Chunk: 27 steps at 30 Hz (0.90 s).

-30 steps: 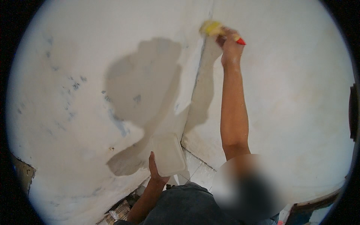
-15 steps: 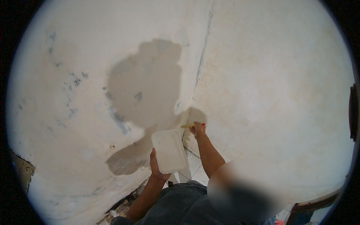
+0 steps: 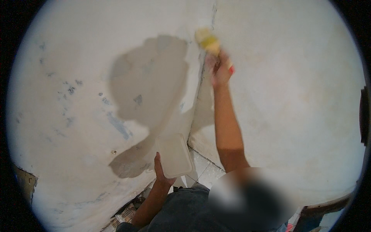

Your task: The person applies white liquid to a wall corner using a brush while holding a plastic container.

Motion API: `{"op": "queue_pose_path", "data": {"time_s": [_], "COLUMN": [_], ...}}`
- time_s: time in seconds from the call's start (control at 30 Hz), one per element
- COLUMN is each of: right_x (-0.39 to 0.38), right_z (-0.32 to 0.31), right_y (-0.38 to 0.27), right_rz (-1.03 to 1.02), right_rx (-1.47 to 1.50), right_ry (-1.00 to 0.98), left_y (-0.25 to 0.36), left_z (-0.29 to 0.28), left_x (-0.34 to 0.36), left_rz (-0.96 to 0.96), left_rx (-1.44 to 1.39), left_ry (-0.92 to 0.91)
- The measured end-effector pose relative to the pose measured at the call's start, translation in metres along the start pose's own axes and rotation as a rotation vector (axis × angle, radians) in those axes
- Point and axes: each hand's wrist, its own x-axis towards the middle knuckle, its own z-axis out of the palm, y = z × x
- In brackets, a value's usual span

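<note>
A pale rectangular plastic container is gripped along its left side and bottom by my left hand, low in the middle of the view. My right hand is raised, closed round a paintbrush with yellow near its bristles and a red handle end. The brush is at the corner seam between the left wall and the right wall. Both walls are off-white, the left one with grey-blue patches. The brush head is blurred, so I cannot tell whether it touches the surface.
White floor tiles show at the foot of the corner. Checked cloth or sacking lies at lower left. A dark-edged opening is at lower right, and a dark object sits at the right rim. My shadow falls on the left wall.
My right hand dropped with the brush from high on the corner to beside the container, then rose again to high on the corner. My left hand and the container have barely moved.
</note>
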Motion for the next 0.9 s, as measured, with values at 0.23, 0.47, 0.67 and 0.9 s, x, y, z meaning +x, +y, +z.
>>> {"op": "queue_pose_path", "data": {"time_s": [0.23,0.47,0.67,0.9], "right_x": [-0.203,0.001,0.023,-0.125], "right_z": [-0.192,-0.087,0.071,-0.098], "right_y": [0.137,0.076,-0.067,0.097], "right_rz": [0.568,0.096,-0.097,0.398], "right_rx": [-0.118,-1.016,0.016,0.163], "right_ry": [0.674,0.422,0.007,0.378], "left_y": [0.003,-0.001,-0.002,0.004], "left_z": [0.0,0.003,0.002,-0.004], "left_x": [-0.002,-0.005,-0.009,-0.012], "left_rz": [0.024,-0.026,0.022,0.057], "left_rx": [0.014,0.023,-0.012,-0.004], "left_ry": [0.029,0.01,0.104,0.006]}}
